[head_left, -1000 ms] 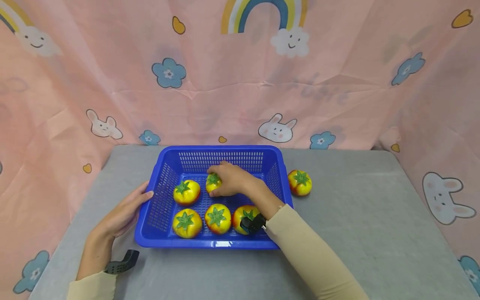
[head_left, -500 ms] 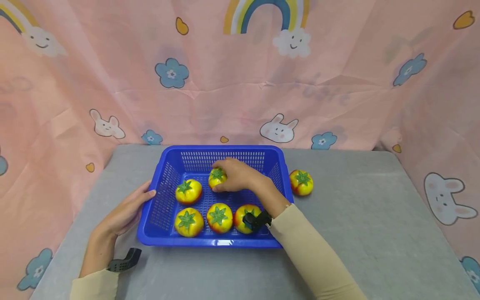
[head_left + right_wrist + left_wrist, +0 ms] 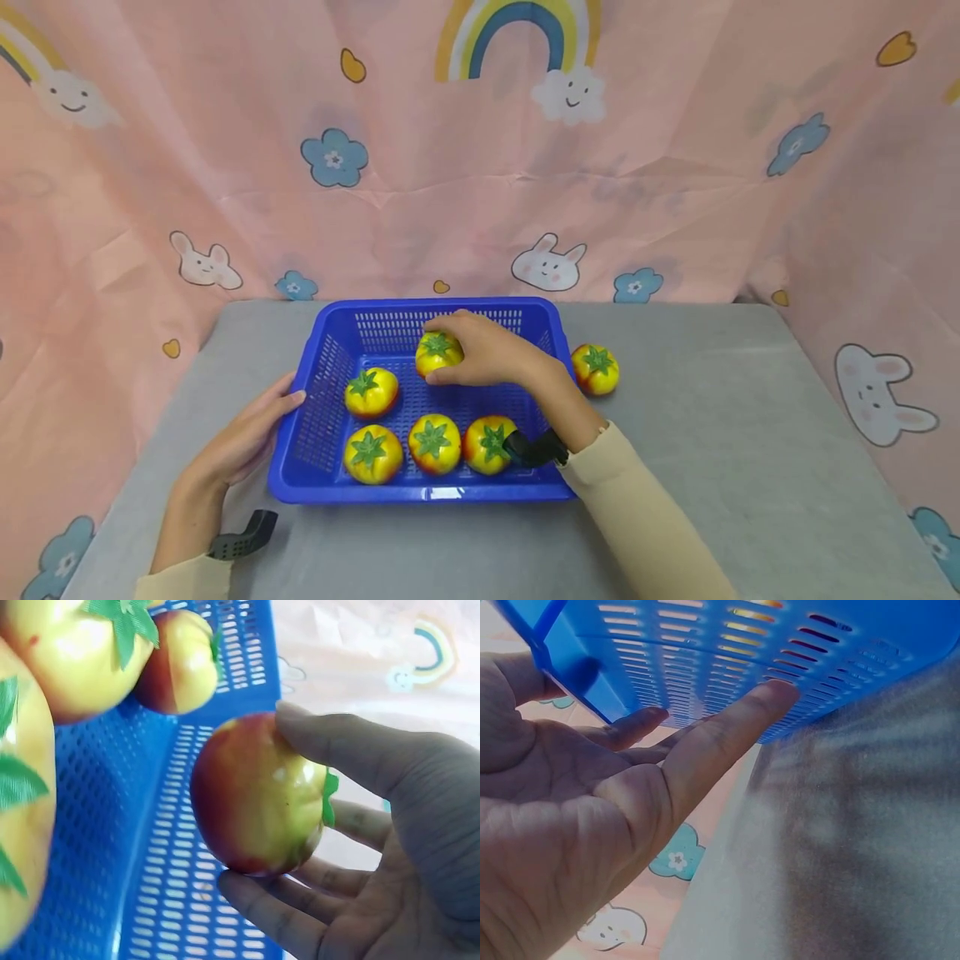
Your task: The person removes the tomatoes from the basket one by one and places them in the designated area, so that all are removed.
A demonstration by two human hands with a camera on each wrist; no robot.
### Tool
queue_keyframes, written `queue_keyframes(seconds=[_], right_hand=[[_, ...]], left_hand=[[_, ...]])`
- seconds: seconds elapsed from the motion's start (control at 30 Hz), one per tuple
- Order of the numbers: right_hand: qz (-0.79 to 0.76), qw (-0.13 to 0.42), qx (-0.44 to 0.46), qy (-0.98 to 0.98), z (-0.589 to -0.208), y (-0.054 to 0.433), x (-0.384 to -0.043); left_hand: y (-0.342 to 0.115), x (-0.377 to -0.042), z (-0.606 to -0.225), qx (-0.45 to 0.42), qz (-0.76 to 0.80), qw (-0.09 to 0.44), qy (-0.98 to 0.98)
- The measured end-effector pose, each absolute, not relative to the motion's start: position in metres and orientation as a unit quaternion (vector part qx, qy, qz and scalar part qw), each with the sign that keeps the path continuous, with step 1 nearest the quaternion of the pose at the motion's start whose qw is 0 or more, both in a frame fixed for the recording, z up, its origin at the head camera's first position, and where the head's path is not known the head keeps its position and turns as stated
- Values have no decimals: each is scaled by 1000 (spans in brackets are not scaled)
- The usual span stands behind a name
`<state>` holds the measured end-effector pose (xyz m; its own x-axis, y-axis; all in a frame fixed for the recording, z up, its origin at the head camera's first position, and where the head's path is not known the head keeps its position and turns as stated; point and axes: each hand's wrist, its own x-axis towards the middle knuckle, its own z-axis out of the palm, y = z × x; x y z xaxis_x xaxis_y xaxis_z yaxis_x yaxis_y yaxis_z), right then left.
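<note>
In the head view my right hand [image 3: 491,348] grips a yellow-red artificial tomato [image 3: 437,354] with a green star-shaped leaf top, above the back part of a blue perforated basket [image 3: 360,493]. The right wrist view has this tomato [image 3: 255,799] between thumb and fingertips, raised off the basket floor. My left hand [image 3: 247,433] holds the basket's left side, thumb at the rim. From the left wrist, its fingers [image 3: 727,739] lie along the outside of the slotted wall [image 3: 705,652]. Several more tomatoes sit inside: one at left [image 3: 372,392] and a front row [image 3: 435,444].
Another tomato [image 3: 596,369] lies on the grey table [image 3: 720,442], just outside the basket's right wall. A pink curtain [image 3: 420,217] with rainbows, rabbits and flowers hangs behind and at both sides. Each wrist wears a black strap-on camera [image 3: 243,537].
My right hand has lifted the tomato up from the basket floor and drawn slightly back toward the rear wall. The left hand stays at the basket's left side.
</note>
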<state>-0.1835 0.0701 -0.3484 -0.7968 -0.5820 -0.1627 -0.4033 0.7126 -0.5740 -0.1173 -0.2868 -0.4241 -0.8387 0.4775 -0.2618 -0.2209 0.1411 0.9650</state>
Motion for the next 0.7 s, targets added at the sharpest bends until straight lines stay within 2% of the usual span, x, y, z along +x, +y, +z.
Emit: queue_keyframes(seconds=[0.27, 0.7], right_hand=[[-271, 164, -245, 916, -339, 87, -173], [-299, 93, -248, 917, -330, 119, -150]], left_hand=[[-285, -117, -425, 84, 641, 262, 717], [-284, -117, -424, 92, 637, 254, 722]])
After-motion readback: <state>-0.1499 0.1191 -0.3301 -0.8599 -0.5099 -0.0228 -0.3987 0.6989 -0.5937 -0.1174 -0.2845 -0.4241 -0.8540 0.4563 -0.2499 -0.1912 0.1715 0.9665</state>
